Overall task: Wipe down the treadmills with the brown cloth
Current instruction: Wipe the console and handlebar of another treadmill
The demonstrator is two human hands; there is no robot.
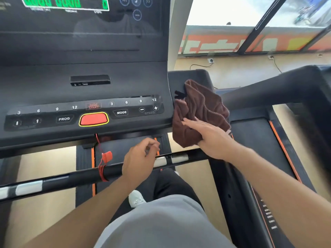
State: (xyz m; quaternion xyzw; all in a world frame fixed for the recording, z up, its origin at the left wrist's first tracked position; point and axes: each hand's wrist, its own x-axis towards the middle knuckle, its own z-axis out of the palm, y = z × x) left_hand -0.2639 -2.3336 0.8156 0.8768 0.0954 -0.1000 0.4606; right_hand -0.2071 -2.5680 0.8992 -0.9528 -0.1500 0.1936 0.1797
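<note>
The right hand [209,138] lies flat and open, fingers stretched out together, pressing the brown cloth [198,111] against the right side of the treadmill console [86,90], where the console's edge meets the side arm. The cloth is bunched and creased; its upper part drapes up over the black surface beside the console, and its lower edge hangs just below the palm. The left hand [139,158] hovers above the black crossbar handle [75,175], fingers loosely curled with the thumb and fingertips close together, holding nothing that can be made out; whether it touches the bar is not clear. The crossbar carries silver sensor plates [171,159] just right of that hand, and another pair near the left edge of the view. A red safety cord [100,149] hangs from under the console, ends in a red clip [107,155] and is wound around the bar just left of the left hand. On the console, a red stop button with a yellow border [93,119] sits between the PROG key [64,119] and the MODE key [121,112], and a green display [66,2] glows at the top. Below, the person's grey shirt, dark trousers and a white shoe [136,198] on the running belt are visible. A second treadmill [258,133] stands just to the right.
</note>
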